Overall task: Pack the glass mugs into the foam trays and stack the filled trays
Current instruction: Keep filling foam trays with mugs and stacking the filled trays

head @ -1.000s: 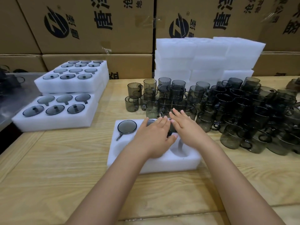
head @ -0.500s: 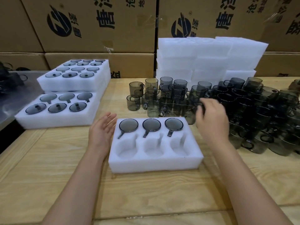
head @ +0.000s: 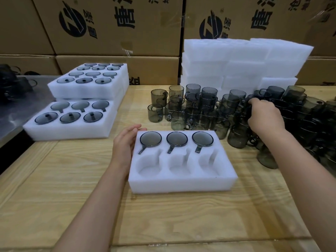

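The foam tray [head: 181, 180] is set on the wooden worktop [head: 163, 215], with three glass mugs [head: 177, 139] seated in its back row and the three front pockets bare. Its left wall is touched by the left hand [head: 125, 142], fingers straight. Among the loose mugs [head: 190, 113] just behind, one dark mug [head: 244, 110] is gripped by the curled right hand [head: 264, 115]. Filled trays [head: 72, 131] are stacked at the left; blank foam trays [head: 236, 57] are piled before cardboard cartons [head: 109, 24].
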Available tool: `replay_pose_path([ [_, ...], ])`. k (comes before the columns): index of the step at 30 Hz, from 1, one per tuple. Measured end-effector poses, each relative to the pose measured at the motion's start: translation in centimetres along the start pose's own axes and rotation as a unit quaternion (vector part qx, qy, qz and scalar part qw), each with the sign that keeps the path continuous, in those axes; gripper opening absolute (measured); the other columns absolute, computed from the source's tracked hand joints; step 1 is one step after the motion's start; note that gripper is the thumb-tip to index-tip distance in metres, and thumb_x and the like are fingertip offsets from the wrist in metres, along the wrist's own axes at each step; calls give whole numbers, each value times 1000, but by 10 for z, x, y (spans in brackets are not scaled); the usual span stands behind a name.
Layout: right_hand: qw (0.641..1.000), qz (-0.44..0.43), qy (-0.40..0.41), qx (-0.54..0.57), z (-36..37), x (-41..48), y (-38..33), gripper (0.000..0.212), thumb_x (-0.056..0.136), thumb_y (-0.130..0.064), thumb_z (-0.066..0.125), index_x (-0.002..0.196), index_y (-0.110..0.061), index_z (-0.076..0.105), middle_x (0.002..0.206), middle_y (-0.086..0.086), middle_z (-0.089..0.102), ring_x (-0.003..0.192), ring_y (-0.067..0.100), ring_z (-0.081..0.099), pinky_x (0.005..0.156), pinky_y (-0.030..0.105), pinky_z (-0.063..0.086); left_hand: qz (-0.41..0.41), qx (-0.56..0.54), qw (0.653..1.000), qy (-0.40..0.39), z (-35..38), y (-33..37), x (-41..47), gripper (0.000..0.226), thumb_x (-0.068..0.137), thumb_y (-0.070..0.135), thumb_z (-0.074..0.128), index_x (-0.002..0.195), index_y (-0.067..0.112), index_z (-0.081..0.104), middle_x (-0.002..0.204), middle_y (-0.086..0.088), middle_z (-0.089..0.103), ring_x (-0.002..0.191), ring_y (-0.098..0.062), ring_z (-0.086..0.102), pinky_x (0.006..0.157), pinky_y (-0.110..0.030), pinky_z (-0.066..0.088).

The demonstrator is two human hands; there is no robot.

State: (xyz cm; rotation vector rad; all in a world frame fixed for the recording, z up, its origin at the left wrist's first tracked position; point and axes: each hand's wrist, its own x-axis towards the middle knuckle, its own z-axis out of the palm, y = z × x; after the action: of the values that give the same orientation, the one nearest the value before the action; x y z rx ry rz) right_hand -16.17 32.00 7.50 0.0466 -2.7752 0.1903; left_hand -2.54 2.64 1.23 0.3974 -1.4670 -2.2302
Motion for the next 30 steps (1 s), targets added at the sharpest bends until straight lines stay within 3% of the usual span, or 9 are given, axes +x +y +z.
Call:
replay_pose_path([
  [5, 999, 27, -6, 18, -6, 0, -8, 37, 82, 7, 54, 119, 2, 55, 110, 26, 56, 103, 45, 52, 76, 42, 45, 2, -3, 1000, 3, -1, -2, 0, 21, 95, 5, 46, 112, 1, 58, 95, -11, 67, 68, -12, 67, 59, -19, 54],
  [9, 993, 25, 61, 99, -18, -21, -17, 36, 82, 6, 52, 115, -1, 62, 112, 23, 61, 104, 44, 54, 86, 44, 47, 9, -1, 1000, 20, -4, -4, 2, 17, 93, 1, 48, 102, 7, 61, 95, -10, 67, 69, -14, 65, 60, -21, 52],
  [13, 955, -36, 108, 273, -26, -67, -43, 31, 86, 1, 53, 108, -13, 69, 105, 8, 69, 97, 27, 62, 88, 23, 42, 24, 0, 1000, 18, -4, -4, 0, 18, 92, -2, 48, 99, 8, 62, 103, -13, 64, 79, -20, 62, 66, -28, 51],
  [15, 933, -85, 90, 338, -29, -89, -65, 30, 85, 4, 55, 104, -14, 71, 94, 0, 69, 85, 16, 61, 80, 15, 39, 49, 20, 999, 12, -5, -4, -2, 20, 92, 0, 49, 104, 7, 63, 107, -12, 66, 82, -12, 64, 65, -22, 52],
  [20, 886, -204, -7, 416, -30, -110, -117, 34, 85, 4, 49, 102, -18, 68, 93, -9, 66, 83, 5, 57, 77, 16, 43, 139, 94, 985, -32, -13, 1, -4, 25, 93, 2, 47, 114, -1, 60, 110, -12, 67, 99, -1, 62, 78, -8, 44],
  [22, 875, -247, -22, 416, -25, -113, -132, 36, 84, 7, 46, 104, -13, 68, 97, -3, 65, 84, 4, 54, 78, 14, 41, 154, 100, 981, -65, -13, 3, -6, 23, 91, 8, 51, 109, 3, 64, 107, -8, 69, 106, -4, 61, 86, -13, 44],
  [25, 862, -272, -42, 426, -13, -117, -142, 36, 83, 10, 45, 104, -9, 67, 98, 2, 63, 83, 10, 54, 74, 14, 39, 144, 93, 981, -93, -12, 3, -8, 25, 81, 20, 52, 98, 13, 69, 102, 5, 72, 127, -20, 50, 107, -32, 38],
  [27, 847, -273, -49, 454, -5, -120, -142, 34, 84, 10, 46, 103, -9, 68, 96, -1, 60, 81, 7, 52, 72, 13, 39, 143, 88, 980, -102, -11, 3, -8, 29, 80, 21, 51, 103, 13, 68, 106, 2, 70, 134, -21, 44, 112, -35, 34],
  [30, 820, -261, -74, 503, 1, -123, -137, 28, 87, 5, 48, 101, -10, 67, 94, -8, 57, 86, 10, 54, 73, 24, 46, 157, 109, 976, -106, -12, 4, -8, 36, 81, 20, 50, 109, 3, 65, 112, -12, 68, 133, -22, 44, 112, -39, 33],
])
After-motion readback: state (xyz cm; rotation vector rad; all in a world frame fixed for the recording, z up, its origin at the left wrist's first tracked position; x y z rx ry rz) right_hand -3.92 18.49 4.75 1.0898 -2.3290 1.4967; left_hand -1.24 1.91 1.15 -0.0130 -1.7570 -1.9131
